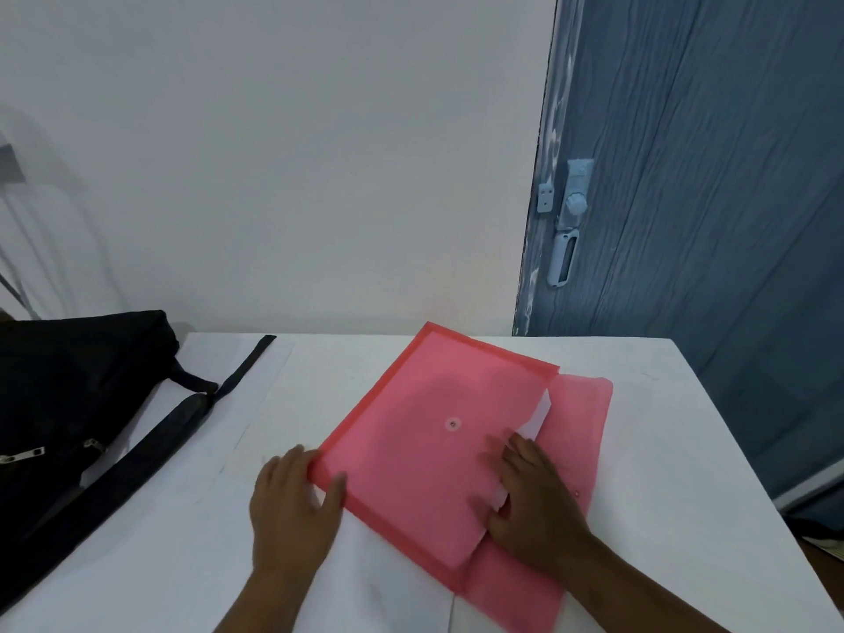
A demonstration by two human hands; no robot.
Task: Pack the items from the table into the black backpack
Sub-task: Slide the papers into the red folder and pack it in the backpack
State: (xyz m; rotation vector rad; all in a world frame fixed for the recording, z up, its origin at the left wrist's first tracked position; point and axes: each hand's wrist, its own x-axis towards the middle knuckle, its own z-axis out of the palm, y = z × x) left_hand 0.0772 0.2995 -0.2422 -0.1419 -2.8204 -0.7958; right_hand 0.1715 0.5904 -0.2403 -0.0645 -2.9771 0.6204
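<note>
Head view gives me a white bench [662, 450] filling the lower frame, with a white wall behind it and a blue door [708, 175] at the right. On the bench's left edge lies the black backpack [59, 404], on its side, with one strap [150, 454] trailing across the white top toward the near edge and two zip pulls showing near its front. I cannot tell whether any of its pockets are unzipped.

Right of centre, well apart from the backpack, a pink folder [420, 431] lies flat on the bench, turned at an angle. Its flap [580, 413] is folded out to the right, and a snap button [452, 423] sits in the middle of the folder's face. White paper [539, 418] pokes out of the folder's mouth along the right edge.

My left hand [297, 504] rests at the folder's near left corner, fingers fairly straight, thumb lying on top of the pink edge. My right hand [534, 504] lies flat over the folder's mouth, fingers spread and relaxed, pressing on the paper and plastic there. Neither hand has lifted the folder off the bench.
</note>
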